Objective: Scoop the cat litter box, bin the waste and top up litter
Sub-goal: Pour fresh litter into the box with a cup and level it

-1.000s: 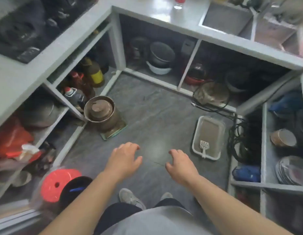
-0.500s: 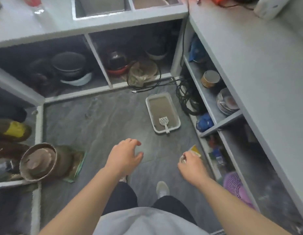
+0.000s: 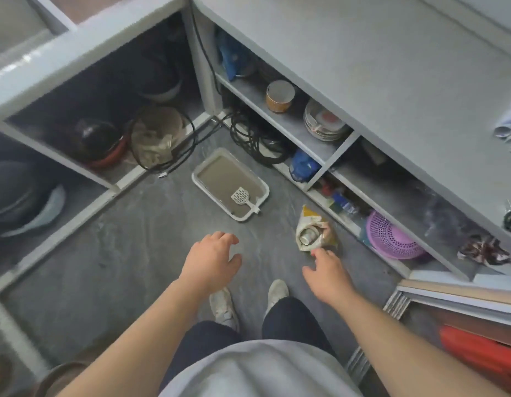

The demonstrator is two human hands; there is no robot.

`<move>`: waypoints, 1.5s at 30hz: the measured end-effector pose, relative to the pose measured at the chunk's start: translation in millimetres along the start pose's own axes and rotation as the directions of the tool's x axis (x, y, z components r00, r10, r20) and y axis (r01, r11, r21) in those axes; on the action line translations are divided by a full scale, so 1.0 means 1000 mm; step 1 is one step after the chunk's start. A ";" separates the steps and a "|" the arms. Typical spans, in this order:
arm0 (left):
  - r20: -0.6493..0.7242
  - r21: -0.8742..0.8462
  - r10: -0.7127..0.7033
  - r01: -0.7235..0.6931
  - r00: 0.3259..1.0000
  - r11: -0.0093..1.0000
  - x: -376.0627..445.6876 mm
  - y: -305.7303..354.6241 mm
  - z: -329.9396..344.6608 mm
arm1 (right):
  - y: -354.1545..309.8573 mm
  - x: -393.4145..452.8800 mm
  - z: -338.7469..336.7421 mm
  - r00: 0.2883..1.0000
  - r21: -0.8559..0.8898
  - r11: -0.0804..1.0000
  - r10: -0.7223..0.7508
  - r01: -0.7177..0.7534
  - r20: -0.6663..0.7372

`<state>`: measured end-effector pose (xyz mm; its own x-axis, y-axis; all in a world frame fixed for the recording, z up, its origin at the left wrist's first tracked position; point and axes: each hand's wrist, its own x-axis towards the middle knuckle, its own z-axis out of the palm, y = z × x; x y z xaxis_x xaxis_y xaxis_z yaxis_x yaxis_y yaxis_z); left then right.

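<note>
A white litter tray (image 3: 200,167) filled with brownish litter lies on the grey floor in the corner below the counters. A white slotted scoop (image 3: 242,196) rests in it, its handle over the near rim. To the tray's right, on the floor, stands a rolled-down yellow and white bag (image 3: 314,231) with a pale cup inside. My left hand (image 3: 210,260) hovers above the floor in front of the tray, fingers loosely spread, holding nothing. My right hand (image 3: 327,275) is just short of the bag, fingers relaxed and empty.
Open shelves under grey counters wrap the corner. A tangle of black cable (image 3: 255,138) lies behind the tray. A purple colander (image 3: 391,237), a blue object (image 3: 304,166), plates (image 3: 323,123) and pots fill the shelves. My shoes (image 3: 222,306) stand on bare floor.
The view has swung right and nearer to the corner, so the tray and the bag beside it now sit closer. Both hands stay raised and empty.
</note>
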<state>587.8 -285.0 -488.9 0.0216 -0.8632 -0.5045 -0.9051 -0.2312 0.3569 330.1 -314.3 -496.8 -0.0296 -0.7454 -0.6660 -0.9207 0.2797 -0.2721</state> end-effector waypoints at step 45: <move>0.414 0.179 0.383 -0.486 0.826 0.855 0.370 0.102 0.261 | 0.172 0.315 0.144 0.868 0.574 0.724 0.495 -0.382 -0.047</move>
<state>392.3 -511.1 -843.9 -0.5045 -0.6153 -0.6058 -0.8607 0.3021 0.4099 218.4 -413.4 -853.5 -0.4995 -0.5365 -0.6802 -0.4322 0.8348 -0.3411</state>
